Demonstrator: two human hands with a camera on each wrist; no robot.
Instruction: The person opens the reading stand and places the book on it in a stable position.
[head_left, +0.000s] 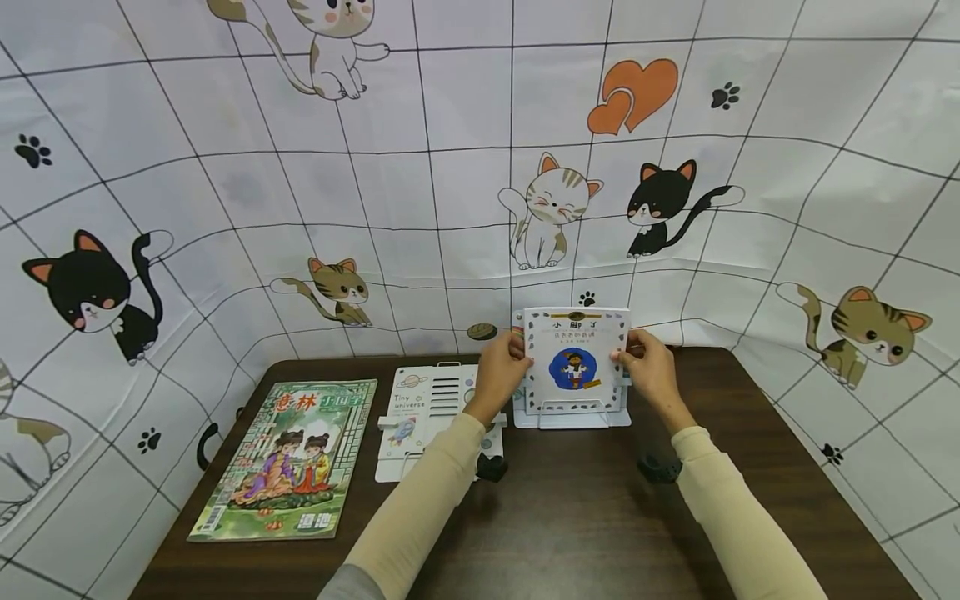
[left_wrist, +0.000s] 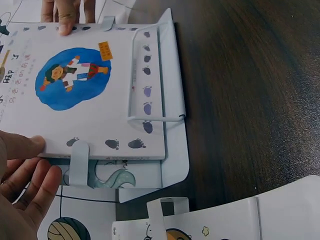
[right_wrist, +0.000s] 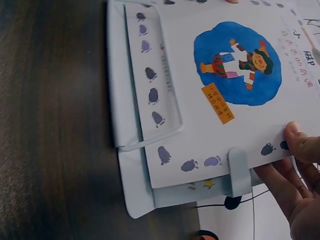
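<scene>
A white picture book [head_left: 540, 379] with a child on a blue patch stands upright on a pale book stand [head_left: 572, 423]. The stand's wire loop [left_wrist: 131, 85] crosses the lower cover, and side clips [right_wrist: 240, 172] lie at the book's edges. My left hand [head_left: 501, 373] pinches the book's left edge, thumb on the cover and other fingers beside and behind it. At the opposite edge, my right hand [head_left: 651, 372] pinches with its thumb on the cover and fingers behind. The fingertips behind the book are partly hidden.
Left of the hands lies a second book stand [head_left: 408, 408] printed "Tiny universe". Farther left is a green magazine [head_left: 288, 467] with two cartoon figures. All rest on a dark wooden table [head_left: 570, 517]. A cat-patterned cloth [head_left: 465, 192] rises behind the table.
</scene>
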